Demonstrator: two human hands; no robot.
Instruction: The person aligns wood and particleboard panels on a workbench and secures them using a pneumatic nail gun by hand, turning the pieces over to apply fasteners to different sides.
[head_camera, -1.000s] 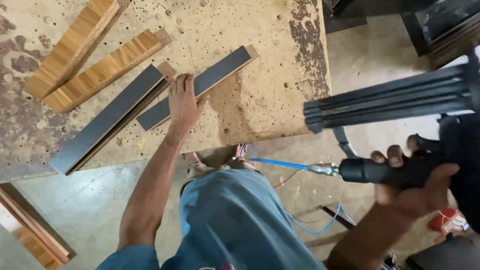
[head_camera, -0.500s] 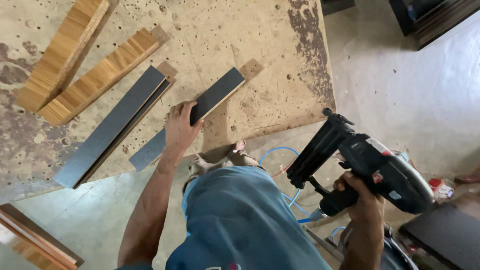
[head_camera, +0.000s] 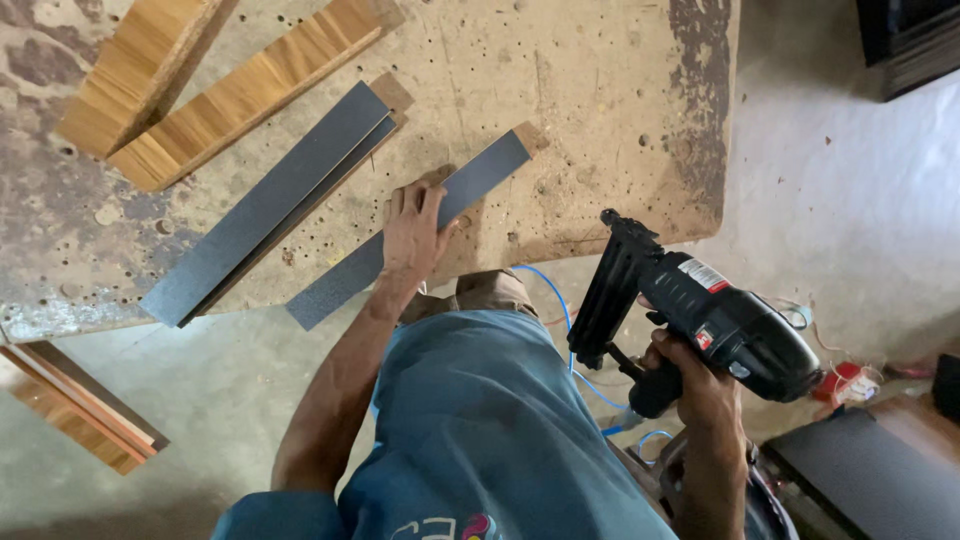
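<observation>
My left hand (head_camera: 414, 228) lies flat on a long dark grey laminated strip (head_camera: 472, 180) that rests diagonally on the worn wooden workbench (head_camera: 560, 90), its lower end hanging past the bench edge. My right hand (head_camera: 690, 378) grips the handle of a black pneumatic nail gun (head_camera: 700, 310), held off the bench to the right, below its corner, with the nose pointing up toward the bench. A blue air hose (head_camera: 560, 300) runs down behind the gun.
Two more dark strips (head_camera: 270, 205) lie stacked to the left, and two wood-grain boards (head_camera: 230, 95) at the bench's far left. More boards (head_camera: 75, 405) lean below the bench on the left. A dark panel (head_camera: 860, 465) lies on the floor at right.
The nail gun has swung from level at the far right to upright and closer to the bench corner. My left hand has slid the strip down toward the bench edge.
</observation>
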